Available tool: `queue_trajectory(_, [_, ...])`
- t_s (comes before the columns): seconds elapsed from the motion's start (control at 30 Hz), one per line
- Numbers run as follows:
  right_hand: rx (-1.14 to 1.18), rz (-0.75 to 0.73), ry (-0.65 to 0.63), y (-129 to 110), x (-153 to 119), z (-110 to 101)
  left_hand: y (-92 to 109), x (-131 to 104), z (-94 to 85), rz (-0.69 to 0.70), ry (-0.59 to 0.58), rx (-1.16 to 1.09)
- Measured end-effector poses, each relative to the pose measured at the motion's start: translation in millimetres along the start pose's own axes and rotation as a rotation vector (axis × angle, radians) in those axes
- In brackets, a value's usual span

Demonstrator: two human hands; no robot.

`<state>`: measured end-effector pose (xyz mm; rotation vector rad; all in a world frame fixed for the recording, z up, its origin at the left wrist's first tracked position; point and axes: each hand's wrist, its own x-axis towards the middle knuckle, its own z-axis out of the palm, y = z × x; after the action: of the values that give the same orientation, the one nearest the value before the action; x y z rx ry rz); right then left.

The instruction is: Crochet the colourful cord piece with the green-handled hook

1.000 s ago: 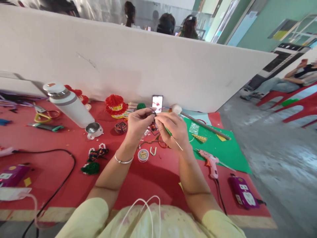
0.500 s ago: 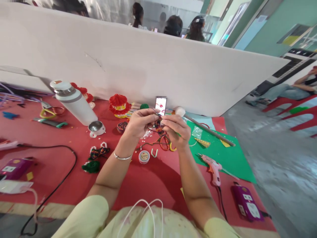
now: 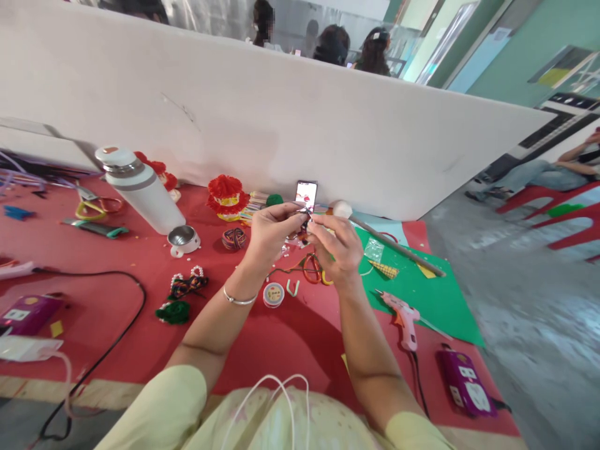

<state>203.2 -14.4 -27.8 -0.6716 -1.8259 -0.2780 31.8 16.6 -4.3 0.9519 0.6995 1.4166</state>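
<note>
Above the middle of the red table, my left hand [image 3: 274, 230] and my right hand [image 3: 338, 244] meet fingertip to fingertip. Both are closed in a pinch on a small piece of dark multicoloured cord [image 3: 304, 226], mostly hidden by the fingers. Just behind them a lit phone [image 3: 306, 194] leans upright on the white partition. Below the hands lie red-and-yellow scissors [image 3: 312, 267], a loose cord and scattered white beads. A round spool [image 3: 273, 294] sits nearer me, beside a bent white piece [image 3: 293, 287]. A ball of multicoloured cord [image 3: 234, 239] rests left of my left hand.
A white bottle [image 3: 143, 194] and a metal cup [image 3: 183, 240] stand at the left. Beaded cord pieces [image 3: 187, 285] lie nearer. On the right are a green sheet [image 3: 440, 306], a stick [image 3: 398, 247], a pink glue gun [image 3: 403, 319] and a purple power box [image 3: 466, 382].
My left hand has shifted slightly right and its wrist has turned a little. My right fingers have bent closer around the cord. More of the cord ball shows.
</note>
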Motion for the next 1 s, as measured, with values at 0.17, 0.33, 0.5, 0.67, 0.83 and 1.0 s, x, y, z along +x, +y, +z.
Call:
queue_trajectory(0.17, [0.221, 0.014, -0.035, 9, -1, -3, 7, 7, -16.4, -0.314, -0.281, -0.070])
queue_trajectory(0.33, [0.300, 0.135, -0.203, 11, 8, -25, 11, 12, -29.0, -0.145, -0.252, 0.193])
queue_trajectory(0.5, [0.213, 0.112, -0.293, 0, 15, -36, 8, 13, -28.1, -0.120, -0.308, 0.281])
queue_trajectory(0.67, [0.197, 0.133, -0.316, -4, 18, -42, 7, 13, -26.1, -0.147, -0.349, 0.310])
queue_trajectory(0.83, [0.271, 0.252, -0.229, -5, 17, -35, 15, 9, -27.3, -0.063, -0.357, 0.397])
queue_trajectory(1.0, [0.380, 0.437, -0.074, -3, 10, -20, 21, 5, -31.7, 0.056, -0.361, 0.483])
